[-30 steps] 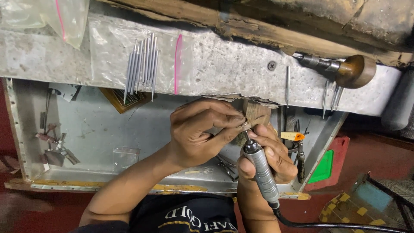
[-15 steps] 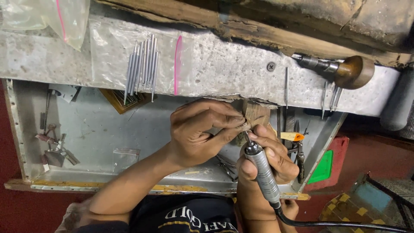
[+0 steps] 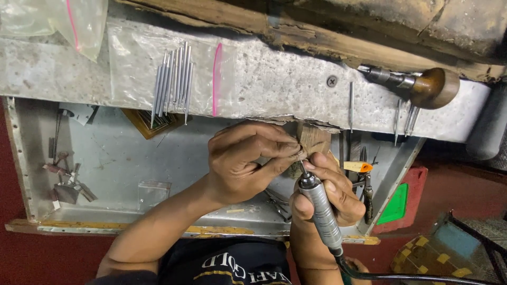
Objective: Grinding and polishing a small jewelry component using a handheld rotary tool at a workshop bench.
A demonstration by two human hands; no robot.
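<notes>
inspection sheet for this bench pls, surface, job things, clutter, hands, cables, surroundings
surface: pitted grey metal bench top with a shallow grey metal tray below it
job's things: grey ribbed rotary handpiece, its tip at a small piece pinched against a wooden peg; the piece is too small to make out
clutter: clear plastic bag of thin steel rods, loose steel burs, wooden-knobbed hand tool, small grinding bits, orange-tipped tool
grippers: left hand pinches the piece; right hand holds the handpiece in a pencil grip
cables: black flexible cable runs from the handpiece
surroundings: red floor, green flat object
</notes>
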